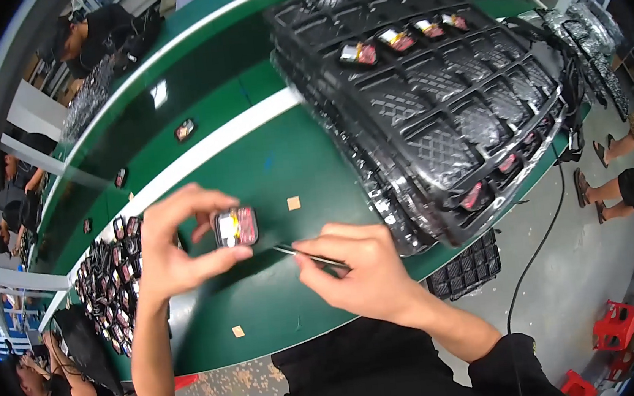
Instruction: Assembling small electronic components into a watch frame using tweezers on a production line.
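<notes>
My left hand point(173, 254) is closed on a small square black case point(236, 227), gripping it between thumb and fingers. Its upward face carries white, yellow and pink patches. To its right, my right hand point(362, 270) pinches a pair of thin metal tweezers point(285, 249), whose tips point at the case with a small gap between. Beneath both hands lies the green work surface point(266, 298). A small tan square point(294, 203) rests beyond the tweezers, and another tan square point(238, 331) lies nearer to me.
A heap of similar cases point(112, 286) lies left of my left arm. Stacked black compartment trays point(428, 88) stand at the right, several cases in the top one. Single cases point(184, 130) sit on the strip beyond the white divider point(212, 137). Other people work at the left.
</notes>
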A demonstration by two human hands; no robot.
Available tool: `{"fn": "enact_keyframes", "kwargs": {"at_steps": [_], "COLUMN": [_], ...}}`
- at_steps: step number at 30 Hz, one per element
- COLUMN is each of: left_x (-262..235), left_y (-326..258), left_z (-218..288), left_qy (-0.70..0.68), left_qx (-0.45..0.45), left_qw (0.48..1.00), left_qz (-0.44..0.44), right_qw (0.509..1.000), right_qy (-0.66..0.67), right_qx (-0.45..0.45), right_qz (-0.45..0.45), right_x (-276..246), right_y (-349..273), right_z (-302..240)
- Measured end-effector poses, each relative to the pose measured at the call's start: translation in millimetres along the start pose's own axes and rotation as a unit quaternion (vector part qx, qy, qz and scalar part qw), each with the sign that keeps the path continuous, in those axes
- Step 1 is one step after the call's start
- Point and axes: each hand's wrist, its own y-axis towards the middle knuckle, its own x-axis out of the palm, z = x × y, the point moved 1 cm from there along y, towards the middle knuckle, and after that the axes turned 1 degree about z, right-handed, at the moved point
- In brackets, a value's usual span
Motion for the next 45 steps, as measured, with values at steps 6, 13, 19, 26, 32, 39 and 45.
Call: {"fn": "enact_keyframes", "kwargs": {"at_steps": [6,13,19,26,32,39,45], "left_x": [50,88,28,-29,-20,15,3], "left_y": [142,199,172,104,89,9,-27], "left_z": [57,58,5,-133,-125,-30,-11], "left_qy": [-0.001,0.058,0.157,0.307,0.245,0.167,0.265], "left_qx": [0.181,0.258,0.168,-0.091,-0.059,0.014,0.035], "left_qw": [0.982,0.96,0.973,0.945,0.968,0.982,0.961], "left_qz": [-0.046,-0.093,0.025,-0.07,0.014,-0.088,-0.067], "right_qw": [1.0,1.0,0.999,0.999,0.998,0.998,0.995], "right_qy": [-0.002,0.012,-0.007,-0.013,-0.018,-0.042,-0.092], "right_qx": [-0.009,-0.009,0.021,-0.017,0.031,0.036,0.04], "right_qz": [-0.009,-0.019,-0.033,-0.025,-0.049,-0.002,-0.021], "right_x": [-2,4,-5,0,-2,2,0], "right_y": [0,0,-2,-3,0,5,9], "right_z": [2,2,0,2,-8,-7,-6]}}
